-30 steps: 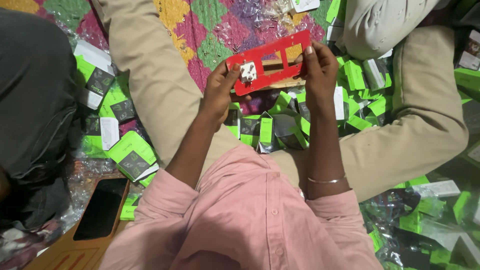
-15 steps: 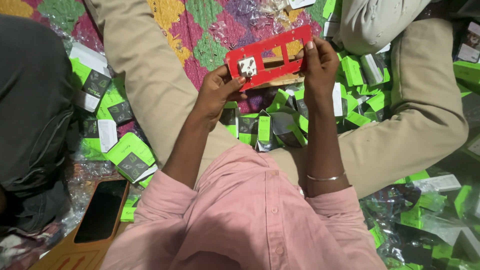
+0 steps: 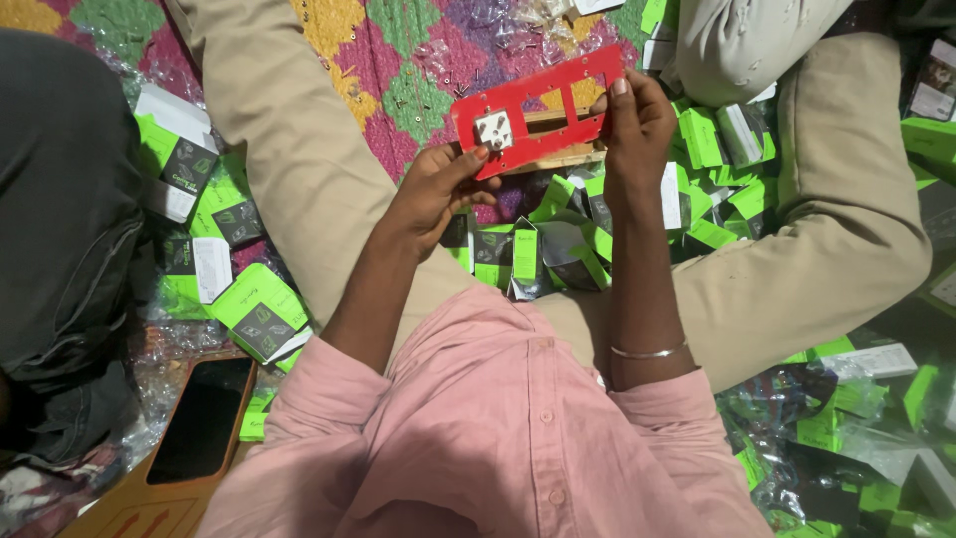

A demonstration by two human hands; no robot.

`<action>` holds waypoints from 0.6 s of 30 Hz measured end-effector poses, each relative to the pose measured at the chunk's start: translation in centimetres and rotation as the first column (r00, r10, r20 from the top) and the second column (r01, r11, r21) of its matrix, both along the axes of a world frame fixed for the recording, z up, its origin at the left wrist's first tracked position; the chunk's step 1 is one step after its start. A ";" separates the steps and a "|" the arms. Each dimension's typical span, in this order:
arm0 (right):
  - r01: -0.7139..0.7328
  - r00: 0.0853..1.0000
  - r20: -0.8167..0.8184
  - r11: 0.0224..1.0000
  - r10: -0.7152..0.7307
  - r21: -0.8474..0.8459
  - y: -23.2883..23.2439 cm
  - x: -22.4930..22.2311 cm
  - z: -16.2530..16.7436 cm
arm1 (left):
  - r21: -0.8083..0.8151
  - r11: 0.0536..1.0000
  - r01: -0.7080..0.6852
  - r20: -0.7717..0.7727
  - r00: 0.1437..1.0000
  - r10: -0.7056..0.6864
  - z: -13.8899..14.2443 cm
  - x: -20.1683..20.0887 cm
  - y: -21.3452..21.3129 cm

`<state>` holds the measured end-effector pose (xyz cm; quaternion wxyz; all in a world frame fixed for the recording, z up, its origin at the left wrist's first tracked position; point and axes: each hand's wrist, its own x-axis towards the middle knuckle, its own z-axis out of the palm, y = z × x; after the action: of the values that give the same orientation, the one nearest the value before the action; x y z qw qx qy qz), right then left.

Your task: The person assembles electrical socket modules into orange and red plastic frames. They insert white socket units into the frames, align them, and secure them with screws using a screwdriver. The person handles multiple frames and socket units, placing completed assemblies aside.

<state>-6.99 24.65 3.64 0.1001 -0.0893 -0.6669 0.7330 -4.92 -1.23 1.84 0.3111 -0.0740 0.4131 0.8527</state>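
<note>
The person sits cross-legged on a patchwork mat (image 3: 398,70) of pink, green, yellow and purple diamonds, with clear plastic wrappers and small cartons strewn over it.

At the mat's left edge a second person's dark trouser leg (image 3: 70,199) fills the side of the view. Just right of it lie green-and-white cartons (image 3: 254,314), some open, and toward the near-left corner a dark phone (image 3: 199,418) rests face up on an orange-brown board.

Next comes the left hand (image 3: 433,189), raised above the lap. Its fingers are curled and pinch the lower left corner of a red plate (image 3: 543,105), with the thumb tip just below a white socket insert (image 3: 495,130) seated in the plate's left cut-out. The plate is held in the air over the middle of the mat, tilted up to the right, and a strip of wood shows behind its lower edge.

The right hand (image 3: 637,125) is closed on the plate's right end, fingers on the front face and thumb behind.

The plate looks thin, flat and stiff, probably light plastic. Its narrow bars between the open windows seem the weakest parts, so the solid ends, where both hands now grip, look the safest hold. The smooth face may be slippery.

Under the hands a heap of small green cartons (image 3: 558,239) lies in the lap, and more cover the mat's right edge.
</note>
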 end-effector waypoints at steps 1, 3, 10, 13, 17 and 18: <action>0.001 1.000 -0.003 1.000 -0.001 -0.007 0.0 0.0 0.0 | 0.000 1.000 -0.002 0.005 1.000 0.002 0.0 0.0 0.0; -0.002 1.000 -0.014 1.000 0.002 0.000 0.1 0.1 -0.2 | -0.017 1.000 -0.006 0.024 1.000 0.006 0.0 -0.1 0.1; 0.030 0.999 -0.017 0.999 -0.029 0.016 -0.1 -0.1 -0.8 | -0.037 0.999 0.003 0.057 0.998 -0.001 0.6 -0.1 0.4; 0.034 0.999 -0.025 0.999 -0.033 0.015 -0.3 0.0 -1.1 | -0.060 0.997 0.040 0.003 0.999 -0.040 0.7 -0.1 0.3; 0.007 1.000 -0.021 1.000 -0.007 -0.008 -0.6 0.0 -1.1 | -0.144 0.989 0.014 -0.016 1.000 -0.016 0.6 -0.2 0.4; -0.008 0.999 -0.036 1.000 0.007 -0.030 -0.7 0.0 -1.0 | -0.176 0.984 0.010 -0.025 1.000 -0.015 0.5 -0.2 0.4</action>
<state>-6.97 23.91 2.65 0.1077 -0.0751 -0.6541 0.7449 -5.13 -0.85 2.38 0.3031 -0.0872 0.4912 0.8119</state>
